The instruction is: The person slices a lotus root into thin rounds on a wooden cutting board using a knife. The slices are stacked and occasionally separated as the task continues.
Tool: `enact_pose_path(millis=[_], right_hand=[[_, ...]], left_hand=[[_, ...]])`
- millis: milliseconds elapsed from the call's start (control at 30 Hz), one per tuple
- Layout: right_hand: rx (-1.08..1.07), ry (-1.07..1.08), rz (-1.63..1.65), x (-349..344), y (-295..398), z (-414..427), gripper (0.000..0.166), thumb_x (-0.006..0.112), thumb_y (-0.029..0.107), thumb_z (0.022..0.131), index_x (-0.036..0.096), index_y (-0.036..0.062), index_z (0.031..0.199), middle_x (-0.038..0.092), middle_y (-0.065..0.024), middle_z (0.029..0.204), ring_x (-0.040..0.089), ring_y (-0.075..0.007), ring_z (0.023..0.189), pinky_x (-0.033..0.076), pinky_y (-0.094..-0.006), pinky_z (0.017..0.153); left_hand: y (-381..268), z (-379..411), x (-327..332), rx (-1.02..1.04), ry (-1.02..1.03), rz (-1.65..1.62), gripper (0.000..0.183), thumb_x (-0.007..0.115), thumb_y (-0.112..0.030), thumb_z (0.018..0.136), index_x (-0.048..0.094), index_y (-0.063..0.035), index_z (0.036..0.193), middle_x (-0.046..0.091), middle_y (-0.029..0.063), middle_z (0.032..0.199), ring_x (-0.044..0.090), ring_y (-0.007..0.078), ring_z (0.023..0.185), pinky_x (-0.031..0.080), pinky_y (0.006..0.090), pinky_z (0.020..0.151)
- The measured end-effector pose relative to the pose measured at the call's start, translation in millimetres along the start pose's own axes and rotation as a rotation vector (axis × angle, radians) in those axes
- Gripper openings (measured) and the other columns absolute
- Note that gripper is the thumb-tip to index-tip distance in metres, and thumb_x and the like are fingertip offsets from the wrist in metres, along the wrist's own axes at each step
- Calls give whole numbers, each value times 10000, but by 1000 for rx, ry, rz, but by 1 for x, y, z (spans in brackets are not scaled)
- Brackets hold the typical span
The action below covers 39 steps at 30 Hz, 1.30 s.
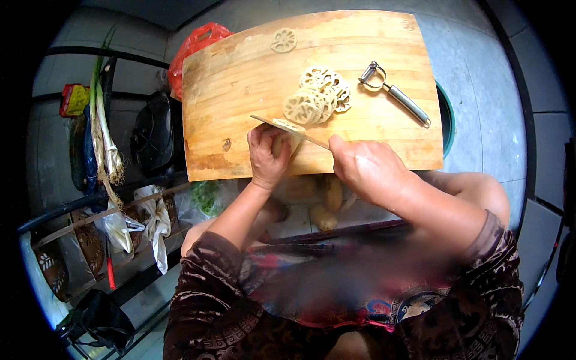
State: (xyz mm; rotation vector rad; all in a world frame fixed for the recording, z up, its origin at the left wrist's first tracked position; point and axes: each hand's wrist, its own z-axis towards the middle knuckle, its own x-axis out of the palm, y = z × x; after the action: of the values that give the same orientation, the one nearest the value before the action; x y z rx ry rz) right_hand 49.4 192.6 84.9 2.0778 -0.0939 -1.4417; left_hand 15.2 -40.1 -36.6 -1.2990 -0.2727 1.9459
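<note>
My left hand [268, 155] grips a piece of lotus root [288, 143] near the front edge of a wooden cutting board [234, 99]. The handle of a kitchen knife [292, 130] is in my right hand [366, 166], its blade slanting across the root, with a pale slice [289, 125] against the blade's far side. Just beyond the blade, several lotus root slices [310, 103] lie in an overlapping heap. One separate slice [284, 40] rests near the board's far edge. To the right of the heap is a metal peeler [396, 96].
A red plastic bag [198, 42] sits behind the board's left corner, and a green basin's rim [447, 119] shows past its right edge. On the left, green onions [101, 130] lie across a dark metal rack [139, 183]. White plastic bags [155, 225] hang there.
</note>
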Motion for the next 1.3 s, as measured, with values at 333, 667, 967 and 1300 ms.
enact_pose_path(millis=[333,667,967,1300], right_hand=[[30,70,7,0,7,19,121,469,127,862,506,17,897,648,-213,702,665,-378,697,529,-483,605],[50,93,-6,23,6,59,142,469,121,867,522,3,925,655,-218,729,665,-383,710,531,-484,625],[49,15,10,59,1,79,160,485,133,867,519,-10,930,655,-223,735,669,-379,733,533,-480,666],[33,-95,55,33,-3,64,156,505,169,878,508,13,875,620,-239,670,637,-410,666,513,-511,606]], left_hand=[[1,-3,2,-52,3,9,289,698,-131,723,587,-46,976,531,151,1034,486,343,1006,413,426,895],[2,-1,0,-11,-5,34,259,716,-143,725,583,-89,940,540,111,969,495,305,948,401,402,875],[-6,6,-6,11,10,-47,220,705,-135,756,609,-101,951,558,92,988,508,286,975,404,391,890],[-5,1,-6,18,3,-15,191,687,-111,782,614,-71,954,558,123,995,518,299,955,417,398,866]])
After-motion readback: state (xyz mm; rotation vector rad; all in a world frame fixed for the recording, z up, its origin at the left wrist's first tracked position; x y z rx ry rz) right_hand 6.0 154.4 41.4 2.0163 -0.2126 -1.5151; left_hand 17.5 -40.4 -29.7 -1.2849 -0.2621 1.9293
